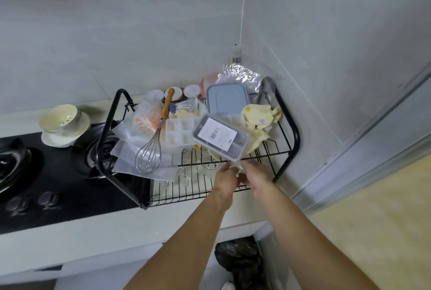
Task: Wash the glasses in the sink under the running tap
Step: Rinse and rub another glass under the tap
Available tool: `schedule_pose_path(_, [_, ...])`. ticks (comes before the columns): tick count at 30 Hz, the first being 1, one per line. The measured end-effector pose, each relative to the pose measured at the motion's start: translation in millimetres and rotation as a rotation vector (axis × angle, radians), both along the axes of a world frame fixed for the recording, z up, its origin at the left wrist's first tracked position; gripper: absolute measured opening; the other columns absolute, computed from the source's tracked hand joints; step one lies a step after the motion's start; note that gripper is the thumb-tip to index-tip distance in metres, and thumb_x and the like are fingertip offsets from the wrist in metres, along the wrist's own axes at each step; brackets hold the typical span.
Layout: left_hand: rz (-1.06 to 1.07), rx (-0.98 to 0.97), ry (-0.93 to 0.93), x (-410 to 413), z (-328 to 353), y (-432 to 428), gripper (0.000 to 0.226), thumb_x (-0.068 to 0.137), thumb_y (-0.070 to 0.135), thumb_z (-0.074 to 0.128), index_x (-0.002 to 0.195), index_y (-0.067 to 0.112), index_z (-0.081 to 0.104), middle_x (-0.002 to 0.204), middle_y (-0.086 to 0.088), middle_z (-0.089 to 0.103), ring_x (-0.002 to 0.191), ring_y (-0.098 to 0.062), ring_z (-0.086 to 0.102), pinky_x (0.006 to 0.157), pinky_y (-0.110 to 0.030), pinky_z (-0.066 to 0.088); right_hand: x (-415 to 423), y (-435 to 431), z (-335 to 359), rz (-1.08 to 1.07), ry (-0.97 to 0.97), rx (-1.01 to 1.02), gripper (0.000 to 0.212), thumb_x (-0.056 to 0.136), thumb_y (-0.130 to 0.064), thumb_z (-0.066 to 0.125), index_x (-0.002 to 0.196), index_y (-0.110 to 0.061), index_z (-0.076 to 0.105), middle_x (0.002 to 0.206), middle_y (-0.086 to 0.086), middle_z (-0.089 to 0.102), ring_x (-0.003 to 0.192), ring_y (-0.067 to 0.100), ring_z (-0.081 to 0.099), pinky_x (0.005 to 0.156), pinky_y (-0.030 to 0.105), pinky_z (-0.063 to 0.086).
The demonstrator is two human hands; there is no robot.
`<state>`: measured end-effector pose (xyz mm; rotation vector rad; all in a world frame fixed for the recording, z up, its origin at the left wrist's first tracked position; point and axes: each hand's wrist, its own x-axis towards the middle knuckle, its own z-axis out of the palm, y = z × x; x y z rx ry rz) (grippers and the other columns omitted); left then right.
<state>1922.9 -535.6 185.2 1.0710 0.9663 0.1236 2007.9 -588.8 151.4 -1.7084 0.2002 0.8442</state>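
**Glasses under the rack, hands at its front edge**

The clear drinking glasses (210, 165) stand on the counter beneath a black wire rack (294, 126) and show only through its wires. No sink or tap is in view, so they are probably yet to be carried there.

The left hand (225, 176) and right hand (254, 173) meet at the rack's front edge around a small clear glinting thing (236, 170). I cannot tell whether it is a glass or plastic wrap, nor whether either hand has closed on it.

The glasses are likely light, rigid and brittle, and slippery once wet. They are best held round the body with the fingers wrapped, not by the rim, and drawn out low to clear the wires.

A clear rectangular plastic box (238, 145) on the rack carries a white barcode label (217, 137), its print too small to read. A clear plastic bag (130, 150) bears large orange letters, upside down and unclear. A pale yellow packet (186, 106) has printing I cannot read.
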Motion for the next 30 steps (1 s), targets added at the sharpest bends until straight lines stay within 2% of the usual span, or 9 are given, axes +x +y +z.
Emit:
schedule_pose_path(3, [-0.075,0.084,0.018,-12.2,0.6,3.6,0.027,0.106,0.014,0.046,0.117,0.024,0.068,0.111,-0.002,0.069,0.111,-0.023,0.060,0.106,-0.042,0.049,-7.4,-5.1,5.0,0.050,-0.115,-0.070,0.033,0.100,-0.033,0.062,0.118,-0.005,0.065,0.107,0.015,0.073,0.080,0.024,0.065,0.086,0.048,0.060])
schedule_pose_path(5, [-0.090,0.174,0.048,-25.9,0.7,10.5,0.029,0.105,0.024,0.054,0.132,0.020,0.064,0.126,-0.002,0.067,0.124,-0.021,0.059,0.115,-0.047,0.046,-18.4,-11.0,12.8,0.118,-0.287,-0.153,0.038,0.101,-0.036,0.058,0.119,-0.002,0.061,0.108,0.014,0.070,0.086,0.026,0.062,0.073,0.038,0.055])
schedule_pose_path(8, [-0.077,0.295,0.015,-57.4,4.7,22.8,0.031,0.104,0.028,0.060,0.134,0.020,0.063,0.125,0.006,0.068,0.114,-0.009,0.062,0.105,-0.031,0.050,-40.1,-23.4,28.9,0.246,-0.486,-0.174,0.027,0.102,-0.036,0.057,0.113,-0.011,0.057,0.109,0.004,0.064,0.092,0.018,0.059,0.063,0.027,0.038])
schedule_pose_path(10, [-0.069,0.404,0.001,-80.9,10.0,31.6,0.030,0.104,0.029,0.062,0.133,0.021,0.064,0.122,0.009,0.068,0.105,0.004,0.062,0.087,-0.010,0.048,-48.2,-34.7,34.6,0.302,-0.557,-0.130,0.019,0.103,-0.035,0.057,0.112,-0.018,0.057,0.112,0.000,0.063,0.095,0.013,0.061,0.065,0.023,0.039])
schedule_pose_path(12, [-0.009,0.503,0.007,-114.2,14.5,41.4,0.029,0.102,0.031,0.064,0.130,0.025,0.066,0.123,0.012,0.069,0.103,0.011,0.062,0.082,-0.006,0.045,-55.1,-39.9,35.1,0.360,-0.581,-0.073,0.013,0.103,-0.031,0.058,0.112,-0.022,0.058,0.116,-0.004,0.063,0.104,0.011,0.062,0.070,0.019,0.041])
schedule_pose_path(16, [0.121,0.609,0.027,-191.4,19.1,51.8,0.024,0.102,0.029,0.065,0.125,0.030,0.068,0.117,0.014,0.073,0.104,0.008,0.066,0.089,-0.013,0.047,-72.4,-45.4,36.5,0.538,-0.546,0.013,0.031,0.104,-0.032,0.058,0.134,-0.027,0.055,0.129,-0.014,0.058,0.116,0.002,0.057,0.082,0.013,0.041])
schedule_pose_path(23, [0.412,0.643,0.104,-339.7,23.3,54.7,0.022,0.103,0.034,0.063,0.123,0.040,0.069,0.120,0.013,0.074,0.116,-0.008,0.068,0.106,-0.044,0.053,-130.9,-25.6,53.3,0.668,-0.531,0.131,0.026,0.103,-0.031,0.060,0.129,-0.036,0.060,0.129,-0.022,0.062,0.114,-0.012,0.055,0.087,0.012,0.042])
schedule_pose_path(28, [0.635,0.645,0.117,-440.2,35.9,46.4,0.045,0.087,0.057,0.061,0.126,0.036,0.067,0.123,0.008,0.073,0.114,-0.011,0.069,0.103,-0.044,0.055,-193.4,2.6,66.3,0.748,-0.548,0.194,0.024,0.103,-0.029,0.060,0.125,-0.039,0.060,0.126,-0.026,0.061,0.114,-0.008,0.058,0.090,0.018,0.046])
schedule_pose_path(30, [0.703,0.652,0.129,-484.8,38.3,42.7,0.041,0.089,0.054,0.060,0.126,0.038,0.066,0.124,0.007,0.072,0.114,-0.011,0.069,0.100,-0.045,0.056,-224.3,15.6,68.8,0.790,-0.563,0.209,0.024,0.102,-0.029,0.061,0.124,-0.039,0.061,0.126,-0.025,0.062,0.113,-0.004,0.061,0.094,0.025,0.049])
